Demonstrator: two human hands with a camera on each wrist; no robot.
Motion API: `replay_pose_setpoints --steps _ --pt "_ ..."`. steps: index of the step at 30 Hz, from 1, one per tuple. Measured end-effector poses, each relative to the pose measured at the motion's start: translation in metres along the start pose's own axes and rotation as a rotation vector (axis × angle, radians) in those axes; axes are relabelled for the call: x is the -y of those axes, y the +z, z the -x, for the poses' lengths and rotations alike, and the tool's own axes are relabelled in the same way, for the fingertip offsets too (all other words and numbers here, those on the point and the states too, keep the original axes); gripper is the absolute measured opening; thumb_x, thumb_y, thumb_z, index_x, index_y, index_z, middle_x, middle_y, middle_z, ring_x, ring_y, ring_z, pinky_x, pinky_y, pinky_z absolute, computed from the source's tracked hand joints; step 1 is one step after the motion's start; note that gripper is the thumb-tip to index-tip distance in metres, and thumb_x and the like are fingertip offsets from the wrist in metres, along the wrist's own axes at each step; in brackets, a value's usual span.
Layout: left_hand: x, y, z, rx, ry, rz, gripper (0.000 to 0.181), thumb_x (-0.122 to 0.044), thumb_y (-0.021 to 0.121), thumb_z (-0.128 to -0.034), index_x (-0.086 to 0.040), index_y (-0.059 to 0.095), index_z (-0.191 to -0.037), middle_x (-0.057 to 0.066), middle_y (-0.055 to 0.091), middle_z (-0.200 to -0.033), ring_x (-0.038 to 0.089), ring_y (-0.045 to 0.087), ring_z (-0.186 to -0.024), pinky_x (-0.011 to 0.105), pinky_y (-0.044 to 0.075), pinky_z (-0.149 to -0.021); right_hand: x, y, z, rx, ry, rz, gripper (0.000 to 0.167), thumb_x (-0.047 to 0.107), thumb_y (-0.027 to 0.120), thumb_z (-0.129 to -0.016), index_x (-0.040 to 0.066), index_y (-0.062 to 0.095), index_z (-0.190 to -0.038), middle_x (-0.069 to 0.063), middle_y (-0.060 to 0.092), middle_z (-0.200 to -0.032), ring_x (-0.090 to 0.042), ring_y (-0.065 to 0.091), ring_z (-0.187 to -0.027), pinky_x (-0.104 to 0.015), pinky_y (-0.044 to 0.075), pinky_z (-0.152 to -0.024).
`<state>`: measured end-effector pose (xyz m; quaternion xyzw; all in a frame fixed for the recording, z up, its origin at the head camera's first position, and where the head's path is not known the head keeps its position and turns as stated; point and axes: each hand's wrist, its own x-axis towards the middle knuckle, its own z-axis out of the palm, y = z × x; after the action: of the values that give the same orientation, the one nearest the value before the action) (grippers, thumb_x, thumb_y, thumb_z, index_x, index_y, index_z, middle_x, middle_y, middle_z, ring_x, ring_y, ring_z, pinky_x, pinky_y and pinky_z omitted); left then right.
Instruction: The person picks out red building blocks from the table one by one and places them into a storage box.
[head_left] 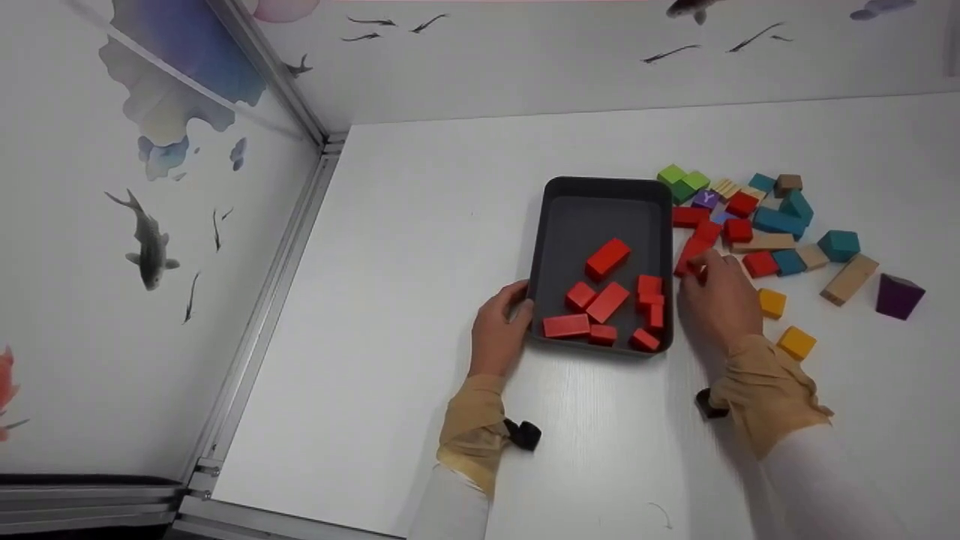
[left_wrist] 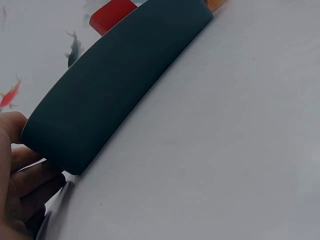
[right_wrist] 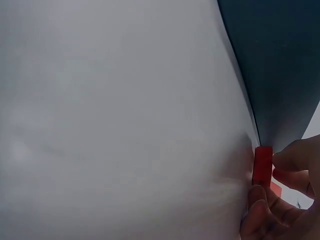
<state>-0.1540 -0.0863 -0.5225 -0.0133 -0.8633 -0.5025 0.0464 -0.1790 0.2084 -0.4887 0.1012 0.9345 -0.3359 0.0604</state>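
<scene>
A dark grey tray [head_left: 574, 225] holds several red blocks [head_left: 607, 259], mostly in its lower half. My left hand [head_left: 499, 334] grips the tray's left side near the front corner; in the left wrist view that hand [left_wrist: 27, 175] has its thumb at the rim and fingers against the outer wall of the tray [left_wrist: 115, 80]. Just outside the tray's right wall, my right hand [head_left: 721, 304] pinches a red block [head_left: 685, 259]. The right wrist view shows this red block [right_wrist: 262, 165] between the thumb and fingers of the hand [right_wrist: 295, 187], close to the tray wall [right_wrist: 280, 65].
Right of the tray lies a cluster of green, red, teal and wooden blocks [head_left: 780, 221]. Two yellow blocks [head_left: 796, 343] are beside my right wrist, and a purple block [head_left: 899, 296] stands at the far right. Printed walls border the white table [head_left: 390, 262] at the back and left.
</scene>
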Motion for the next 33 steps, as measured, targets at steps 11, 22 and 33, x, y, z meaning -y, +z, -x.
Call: replay_pose_setpoints --steps 11,22,33 --pt "0.004 0.002 0.001 -0.008 -0.008 -0.001 0.032 -0.034 0.053 -0.0886 -0.029 0.055 -0.120 -0.020 0.054 -0.113 -0.004 0.043 -0.110 0.020 0.035 -0.093 0.003 0.001 -0.007 -0.044 -0.065 0.041 0.022 0.014 0.054 -0.088 0.000 0.049 -0.104 -0.019 0.013 -0.145 -0.042 0.025 -0.125 -0.057 0.025 -0.097" --pt "0.001 0.001 0.000 -0.007 0.002 -0.002 0.032 -0.035 0.053 -0.0885 -0.028 0.055 -0.120 -0.020 0.054 -0.113 -0.004 0.044 -0.109 0.020 0.035 -0.092 0.007 -0.001 -0.009 0.082 -0.082 0.157 0.017 0.012 0.057 -0.087 0.000 0.050 -0.097 -0.020 0.009 -0.145 -0.046 0.043 -0.099 -0.057 0.037 -0.087" --pt "0.002 0.001 0.000 -0.008 0.008 -0.010 0.031 -0.034 0.052 -0.0885 -0.028 0.056 -0.119 -0.019 0.055 -0.111 -0.003 0.046 -0.108 0.020 0.036 -0.092 0.009 0.001 -0.001 0.041 -0.125 0.201 0.017 0.013 0.060 -0.085 -0.001 0.058 -0.094 -0.025 0.022 -0.134 -0.042 0.050 -0.084 -0.057 0.041 -0.081"
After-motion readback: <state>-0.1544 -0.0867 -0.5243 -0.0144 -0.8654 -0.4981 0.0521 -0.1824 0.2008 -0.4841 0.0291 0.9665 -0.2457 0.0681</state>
